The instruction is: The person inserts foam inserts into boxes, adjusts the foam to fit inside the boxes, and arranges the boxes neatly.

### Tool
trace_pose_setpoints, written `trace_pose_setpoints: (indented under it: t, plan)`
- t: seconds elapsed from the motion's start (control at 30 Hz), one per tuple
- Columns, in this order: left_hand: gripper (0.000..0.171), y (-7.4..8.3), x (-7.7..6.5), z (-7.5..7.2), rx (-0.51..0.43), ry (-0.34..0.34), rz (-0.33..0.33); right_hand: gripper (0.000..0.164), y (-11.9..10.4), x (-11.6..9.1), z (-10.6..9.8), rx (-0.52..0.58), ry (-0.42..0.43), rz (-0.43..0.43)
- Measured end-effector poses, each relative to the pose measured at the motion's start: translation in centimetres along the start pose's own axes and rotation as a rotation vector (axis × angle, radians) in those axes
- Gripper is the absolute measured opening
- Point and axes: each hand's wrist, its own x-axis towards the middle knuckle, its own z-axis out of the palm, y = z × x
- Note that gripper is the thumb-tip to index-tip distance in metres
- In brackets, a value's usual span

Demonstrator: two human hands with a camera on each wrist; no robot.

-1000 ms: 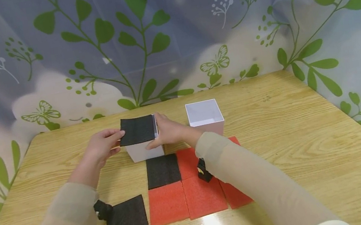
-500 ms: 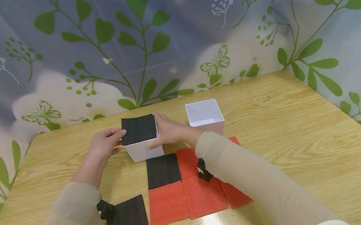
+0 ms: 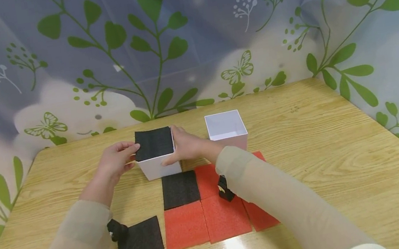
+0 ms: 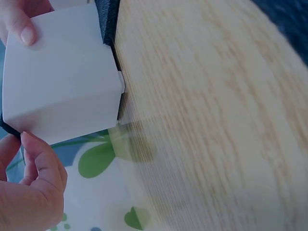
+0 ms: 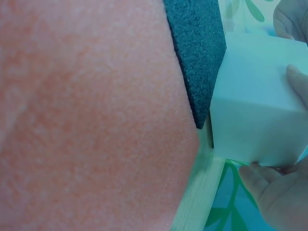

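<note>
My left hand (image 3: 112,161) pinches the left edge of a black felt square (image 3: 154,142), thumb on top. The square lies over the mouth of a white box (image 3: 160,167), covering nearly all of it. My right hand (image 3: 191,143) grips the box's right side, its thumb on the front wall. In the left wrist view, left fingertips (image 4: 30,137) meet at a dark corner by the box's upper edge. The right wrist view shows the right hand (image 5: 284,192) against the box's side (image 5: 260,125). The box's inside is hidden.
A second white box (image 3: 232,143), open-topped, stands to the right. In front lie a black square (image 3: 180,189), several red squares (image 3: 185,226) and, apart at the left, another black square (image 3: 140,246). My right forearm overlaps some red squares. A patterned curtain (image 3: 186,47) hangs behind the table.
The pinched black square has shifted slightly right and settled lower at the box's mouth, its front edge now at the rim. My left hand moved a little right with it; my right hand stayed.
</note>
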Motion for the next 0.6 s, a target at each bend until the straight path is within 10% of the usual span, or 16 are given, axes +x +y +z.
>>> trace_pose_setpoints:
  t: [0.6]
  plan:
    - [0.035,0.27,0.26,-0.38,-0.087,-0.039,-0.010,0.118,-0.13,-0.15,0.01,0.015,-0.012,0.007]
